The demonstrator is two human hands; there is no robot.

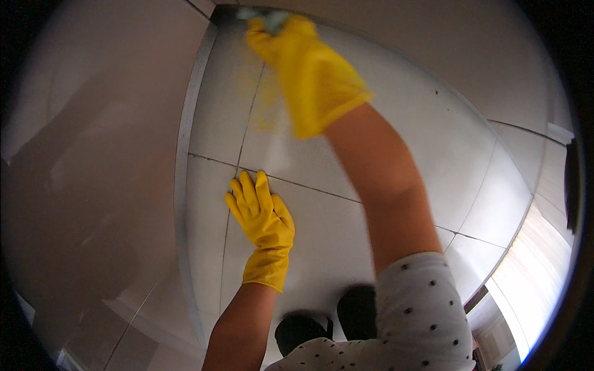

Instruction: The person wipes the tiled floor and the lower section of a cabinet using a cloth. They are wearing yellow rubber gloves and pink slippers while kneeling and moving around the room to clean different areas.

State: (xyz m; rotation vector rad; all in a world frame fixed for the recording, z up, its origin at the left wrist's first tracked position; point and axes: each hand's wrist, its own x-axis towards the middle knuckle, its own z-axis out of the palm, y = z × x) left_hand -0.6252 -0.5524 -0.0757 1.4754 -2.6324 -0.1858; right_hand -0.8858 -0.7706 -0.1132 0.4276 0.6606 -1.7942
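My left hand, in a yellow rubber glove, lies flat on the white floor tiles. Its fingers are spread near a crossing of dark joints, and it holds nothing. Far ahead, my right hand, also in a yellow rubber glove, is closed on a pale grey-green cloth or sponge. Motion blurs that hand, so the exact kind of the held thing cannot be made out. It is pressed toward the far left corner, where the tiles look dark. Yellowish specks are on the tiles between the two hands.
A metal edge strip runs along the left side of the tiles, beside a glossy brown tiled surface. A grey-brown wall bounds the far side. Dark footwear is close to me at the bottom. Bright light comes in at the lower right.
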